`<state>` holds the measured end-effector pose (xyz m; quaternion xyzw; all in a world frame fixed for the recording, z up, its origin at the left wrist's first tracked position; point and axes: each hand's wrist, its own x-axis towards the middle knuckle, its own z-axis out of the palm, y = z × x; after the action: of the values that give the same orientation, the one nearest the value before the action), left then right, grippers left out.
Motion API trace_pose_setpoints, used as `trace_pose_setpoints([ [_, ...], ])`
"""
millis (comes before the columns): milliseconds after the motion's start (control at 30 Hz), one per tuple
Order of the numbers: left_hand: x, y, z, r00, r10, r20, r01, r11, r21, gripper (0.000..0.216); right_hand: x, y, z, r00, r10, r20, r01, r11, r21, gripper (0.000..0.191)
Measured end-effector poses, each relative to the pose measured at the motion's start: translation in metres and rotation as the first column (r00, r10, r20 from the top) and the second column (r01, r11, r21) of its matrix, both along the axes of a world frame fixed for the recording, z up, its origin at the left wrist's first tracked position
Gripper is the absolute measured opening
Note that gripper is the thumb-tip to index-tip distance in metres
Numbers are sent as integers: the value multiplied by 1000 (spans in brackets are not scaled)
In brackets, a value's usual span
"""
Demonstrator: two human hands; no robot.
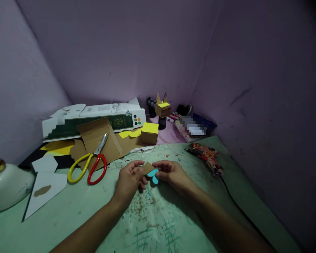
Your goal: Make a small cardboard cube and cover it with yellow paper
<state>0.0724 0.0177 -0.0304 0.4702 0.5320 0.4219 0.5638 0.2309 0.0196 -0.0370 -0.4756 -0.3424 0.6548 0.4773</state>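
Near the middle of the green tabletop, my left hand (pixel 131 177) pinches a small piece of brown cardboard (pixel 147 168) between thumb and fingers. My right hand (pixel 171 173) is closed on a light-blue cutout (pixel 155 178) with rounded lobes, just beside the cardboard. The cutout's upper edge lies against or behind the cardboard; whether the two are joined I cannot tell. Scissors (pixel 91 165) with one yellow and one red handle lie left of my hands, blades resting on a cardboard sheet (pixel 105 137). A cardboard block with a yellow top (pixel 150 133) stands beyond my hands.
A glue gun (pixel 208 156) with a patterned body lies at the right, its black cord (pixel 234 202) running toward the front edge. A cardboard head with pointed ears (pixel 163 109) stands at the back. White cut paper (pixel 46 181) and a white rounded vessel (pixel 9 189) are at left.
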Motion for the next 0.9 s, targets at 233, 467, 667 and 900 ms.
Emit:
trace_pose_setpoints([
  [233,-4,1,2,993,85,-76,-83,996,22,39,3,2,6,997,-71,40,72,997,-27,27],
  [467,-3,2,4,993,29,-118,-24,999,43,32,8,3,13,986,-105,128,105,994,8,22],
  [667,0,-7,8,988,23,-156,2,988,157,18,13,4,18,976,-117,185,109,993,49,26],
  [900,-7,6,15,981,166,-104,-159,985,71,40,31,23,21,932,-195,305,162,978,128,25],
])
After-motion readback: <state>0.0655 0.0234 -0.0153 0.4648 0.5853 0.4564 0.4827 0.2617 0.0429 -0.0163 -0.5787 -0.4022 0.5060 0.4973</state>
